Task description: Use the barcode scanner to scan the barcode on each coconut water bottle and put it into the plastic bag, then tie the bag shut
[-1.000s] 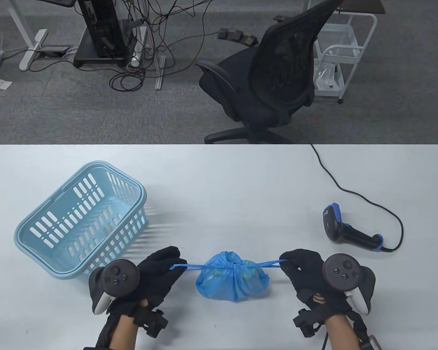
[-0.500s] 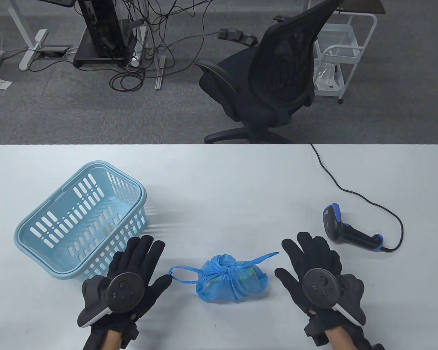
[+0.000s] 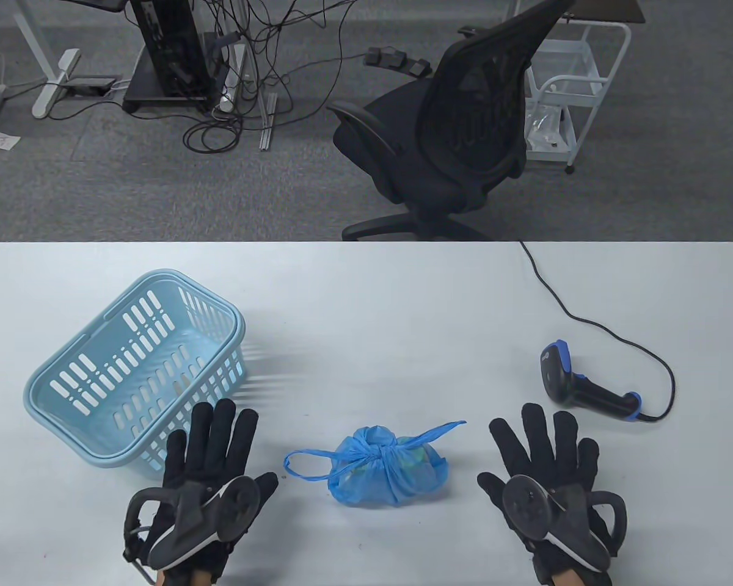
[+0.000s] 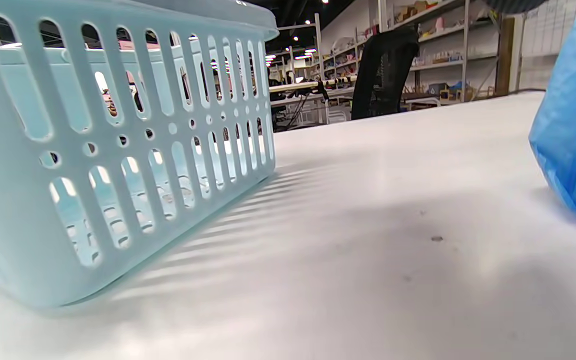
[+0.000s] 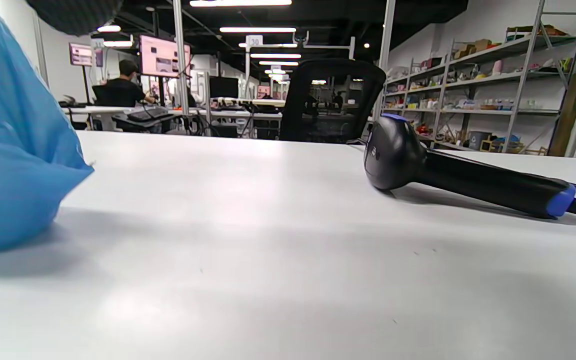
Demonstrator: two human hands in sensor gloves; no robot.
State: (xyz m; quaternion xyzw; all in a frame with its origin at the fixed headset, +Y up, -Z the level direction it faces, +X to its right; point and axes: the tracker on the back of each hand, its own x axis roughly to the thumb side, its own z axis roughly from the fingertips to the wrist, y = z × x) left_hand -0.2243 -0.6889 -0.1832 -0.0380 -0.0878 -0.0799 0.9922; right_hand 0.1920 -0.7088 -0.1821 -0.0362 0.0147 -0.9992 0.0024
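Observation:
The blue plastic bag [image 3: 388, 467] lies knotted on the white table [image 3: 366, 305] near its front edge, its two handle ends loose to either side. Green shapes show faintly through the plastic; the bottles themselves are hidden inside. My left hand [image 3: 211, 455] lies flat on the table left of the bag, fingers straight, holding nothing. My right hand [image 3: 547, 455] lies flat to the bag's right in the same way. The black and blue barcode scanner [image 3: 580, 381] lies on its side beyond my right hand. The bag [image 4: 573, 115] fills the left wrist view's right edge, and the bag [image 5: 13, 150] the right wrist view's left edge.
A light blue slotted basket [image 3: 55, 372] stands just beyond my left hand; its wall [image 4: 118, 140] fills the left wrist view. The scanner [image 5: 448, 170] has a black cable [image 3: 611, 332] running to the table's far edge. A black office chair [image 3: 452, 134] stands behind the table.
Both hands let go of the bag's handle ends, which were pulled taut, and came down flat on the table at either side. The handle ends went slack; the bag stayed put.

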